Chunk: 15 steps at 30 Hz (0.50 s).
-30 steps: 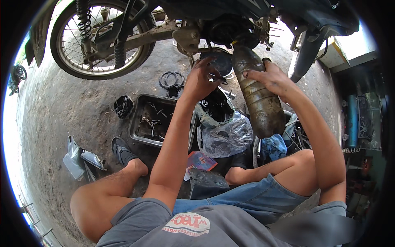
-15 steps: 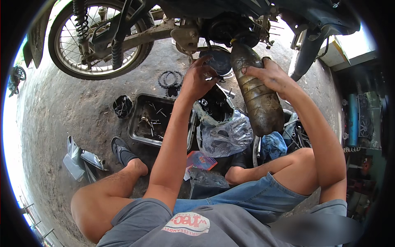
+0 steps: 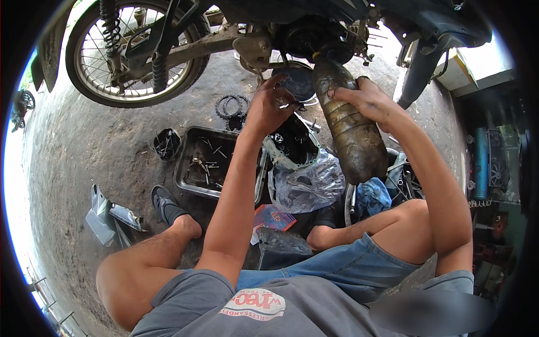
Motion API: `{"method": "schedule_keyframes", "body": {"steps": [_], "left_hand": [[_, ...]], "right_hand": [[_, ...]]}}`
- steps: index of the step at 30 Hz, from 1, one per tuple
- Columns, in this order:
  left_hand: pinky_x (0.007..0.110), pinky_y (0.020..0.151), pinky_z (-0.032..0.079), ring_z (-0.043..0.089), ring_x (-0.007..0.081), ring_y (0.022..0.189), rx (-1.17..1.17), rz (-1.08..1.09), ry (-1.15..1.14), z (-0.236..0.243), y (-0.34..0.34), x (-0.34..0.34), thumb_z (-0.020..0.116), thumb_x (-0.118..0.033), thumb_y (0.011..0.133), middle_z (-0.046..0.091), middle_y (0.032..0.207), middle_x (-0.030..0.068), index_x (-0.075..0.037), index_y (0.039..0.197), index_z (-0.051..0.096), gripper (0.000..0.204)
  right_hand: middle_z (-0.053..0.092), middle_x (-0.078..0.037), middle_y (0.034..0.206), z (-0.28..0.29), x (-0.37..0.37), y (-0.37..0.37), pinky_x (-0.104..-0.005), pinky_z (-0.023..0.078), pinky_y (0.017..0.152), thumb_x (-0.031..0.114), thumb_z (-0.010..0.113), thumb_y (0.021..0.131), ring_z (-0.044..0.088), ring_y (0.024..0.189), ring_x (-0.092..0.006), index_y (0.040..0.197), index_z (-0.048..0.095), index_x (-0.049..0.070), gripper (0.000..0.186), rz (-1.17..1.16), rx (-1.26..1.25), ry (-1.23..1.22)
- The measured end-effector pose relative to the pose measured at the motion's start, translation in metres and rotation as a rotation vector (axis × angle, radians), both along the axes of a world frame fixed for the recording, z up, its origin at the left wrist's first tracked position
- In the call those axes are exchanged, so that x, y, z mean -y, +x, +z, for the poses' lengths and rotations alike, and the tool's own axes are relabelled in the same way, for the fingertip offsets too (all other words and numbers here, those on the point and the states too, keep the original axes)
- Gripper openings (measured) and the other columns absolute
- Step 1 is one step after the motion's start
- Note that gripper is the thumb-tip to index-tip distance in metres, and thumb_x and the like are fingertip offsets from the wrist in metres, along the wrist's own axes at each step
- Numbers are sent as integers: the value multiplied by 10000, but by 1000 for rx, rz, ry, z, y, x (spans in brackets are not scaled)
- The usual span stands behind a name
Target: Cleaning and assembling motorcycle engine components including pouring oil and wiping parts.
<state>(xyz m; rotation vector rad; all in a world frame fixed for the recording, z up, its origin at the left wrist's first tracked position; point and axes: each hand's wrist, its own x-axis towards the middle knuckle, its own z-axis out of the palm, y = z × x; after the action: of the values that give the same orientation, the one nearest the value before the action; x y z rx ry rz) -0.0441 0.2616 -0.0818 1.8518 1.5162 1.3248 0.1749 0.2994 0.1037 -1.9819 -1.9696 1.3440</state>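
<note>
A grimy, oil-stained plastic bottle [image 3: 356, 132] is held in my right hand [image 3: 373, 104], its fingers wrapped round the upper side. The bottle is tilted, base toward me, and its yellow tip points into the opened engine [image 3: 314, 36] of the motorcycle. To the left, my left hand [image 3: 270, 106] hovers with curled fingers apart, and I see nothing held in it. Beyond that hand, a round dark pan [image 3: 296, 84] sits under the engine. Just below the hand lies an engine cover [image 3: 292, 143], partly on crumpled clear plastic [image 3: 307, 182].
A metal tray [image 3: 193, 160] holds several bolts. Left of it stands a small container [image 3: 167, 143] of fasteners; ring-shaped plates [image 3: 231, 108] lie beyond. A blue cloth [image 3: 373, 196] and tools [image 3: 401, 182] are near my right knee. The rear wheel [image 3: 140, 53] is at far left.
Both hands stay nearly in place. The bottle's upper end has shifted very slightly left, its tip still at the engine.
</note>
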Motion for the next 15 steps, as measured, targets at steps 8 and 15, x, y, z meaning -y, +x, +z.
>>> {"method": "schedule_keyframes", "body": {"steps": [8, 15], "left_hand": [[344, 835, 589, 620, 286, 1208, -6, 8, -12, -1, -1, 1, 846, -142, 760, 598, 1444, 119, -92, 888, 794, 146], [338, 807, 584, 644, 271, 1155, 14, 9, 6, 0, -3, 2, 850, -133, 752, 613, 1429, 111, -97, 875, 796, 138]], "right_hand": [[642, -225, 1074, -1, 0, 0, -387, 591, 713, 508, 795, 805, 705, 882, -264, 1218, 536, -151, 820, -20, 13, 8], [643, -232, 1093, 2, 3, -4, -393, 591, 732, 509, 787, 811, 705, 897, -271, 1237, 531, -155, 829, -37, 34, 23]]}}
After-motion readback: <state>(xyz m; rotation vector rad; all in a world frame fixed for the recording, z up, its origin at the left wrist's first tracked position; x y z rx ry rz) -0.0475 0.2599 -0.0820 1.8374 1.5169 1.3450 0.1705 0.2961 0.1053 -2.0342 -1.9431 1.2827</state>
